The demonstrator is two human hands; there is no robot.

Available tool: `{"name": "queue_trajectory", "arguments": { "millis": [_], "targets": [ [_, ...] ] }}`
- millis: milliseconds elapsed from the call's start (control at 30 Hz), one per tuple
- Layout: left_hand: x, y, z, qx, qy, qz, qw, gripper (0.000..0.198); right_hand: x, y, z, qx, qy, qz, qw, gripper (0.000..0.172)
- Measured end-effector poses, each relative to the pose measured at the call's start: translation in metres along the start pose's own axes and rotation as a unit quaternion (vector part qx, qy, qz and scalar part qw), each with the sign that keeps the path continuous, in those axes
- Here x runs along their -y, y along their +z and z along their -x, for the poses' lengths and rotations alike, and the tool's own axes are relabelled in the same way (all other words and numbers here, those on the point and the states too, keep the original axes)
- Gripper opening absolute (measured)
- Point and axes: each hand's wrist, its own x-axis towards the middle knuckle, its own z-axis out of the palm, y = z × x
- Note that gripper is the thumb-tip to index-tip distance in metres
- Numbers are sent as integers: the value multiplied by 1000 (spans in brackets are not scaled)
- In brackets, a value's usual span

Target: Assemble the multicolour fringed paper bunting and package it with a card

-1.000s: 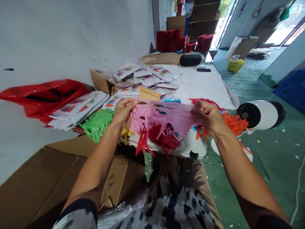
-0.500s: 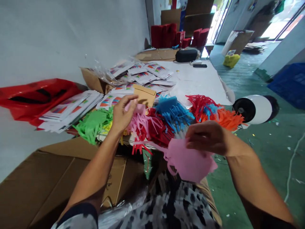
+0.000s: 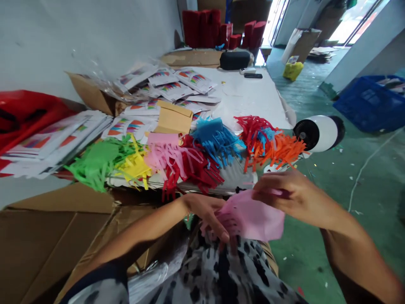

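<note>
Has lowered the left hand (image 3: 207,213) from the worktop (image 3: 249,95) to the fringed end of the pink tissue (image 3: 261,217). Pinches the plain end in the right hand (image 3: 283,192). Lies between both, before the patterned shirt (image 3: 221,274), long axis roughly sideways. Cannot tell the left's grip.

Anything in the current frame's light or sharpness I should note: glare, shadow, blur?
Head view: bright glare washes out the tall openings at upper right; head view: the bare right hand and the thin pink fringed sheet it grips look somewhat soft; head view: dark shadow covers the underside of the bare right forearm.
</note>
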Motion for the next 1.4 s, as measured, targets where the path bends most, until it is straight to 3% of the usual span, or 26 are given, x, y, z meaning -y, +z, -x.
{"name": "queue_trajectory", "arguments": {
  "millis": [67, 100, 267, 333, 367, 400, 467, 500, 533, 567, 633, 700, 733, 833, 933, 1033, 1133, 1200, 1400],
  "targets": [
    [2, -2, -4, 77, -48, 49, 995, 47, -1, -4, 16, 5, 3, 29, 1000, 23],
    [1, -5, -3, 88, -65, 59, 992, 47, -3, -6, 22, 3, 12, 41, 999, 23],
    [-15, -33, 31, -44, -106, -24, 993, 54, -36, -1, 6, -35, 84, 82, 992, 31],
    [-24, -43, 53, -135, -146, -135, 971, 52, -61, 10, -13, -43, 101, 66, 992, 32],
    [-28, -46, 64, -206, -163, -223, 939, 50, -75, 17, -23, -40, 110, 50, 992, 32],
    [-31, -47, 73, -289, -182, -320, 884, 46, -88, 24, -33, -37, 112, 30, 993, 32],
    [-34, -45, 81, -446, -192, -483, 728, 42, -112, 39, -48, -16, 114, -16, 993, 32],
    [-33, -42, 79, -497, -175, -537, 658, 41, -121, 46, -54, -7, 117, -29, 993, 32],
    [-30, -38, 72, -519, -135, -578, 615, 44, -128, 51, -59, 2, 120, -38, 992, 32],
    [-23, -32, 60, -517, -80, -607, 598, 48, -132, 55, -63, 8, 124, -40, 991, 32],
    [-3, -20, 27, -411, 68, -649, 636, 59, -136, 58, -68, 11, 127, -23, 992, 32],
    [24, -9, -10, -331, 121, -666, 658, 66, -133, 57, -69, 12, 139, 13, 990, 30],
    [37, -5, -26, -325, 122, -665, 661, 64, -129, 55, -67, 7, 151, 40, 988, 28],
    [68, 0, -54, -375, 125, -636, 663, 43, -113, 52, -51, -39, 162, 151, 974, 29],
    [76, 0, -57, -410, 133, -619, 656, 36, -93, 63, -22, -69, 90, 260, 959, 53],
    [70, 2, -53, -425, 139, -616, 649, 31, -81, 87, 5, -30, 48, 287, 956, 66],
    [63, 6, -49, -435, 140, -623, 635, 27, -83, 106, 21, -31, 63, 292, 954, 51],
    [58, 8, -44, -441, 133, -625, 630, 24, -88, 107, 25, -47, 77, 282, 955, 44],
    [38, -2, -29, -465, 41, -539, 701, 16, -99, 80, 19, -90, 130, 138, 978, 29]
  ]
}}
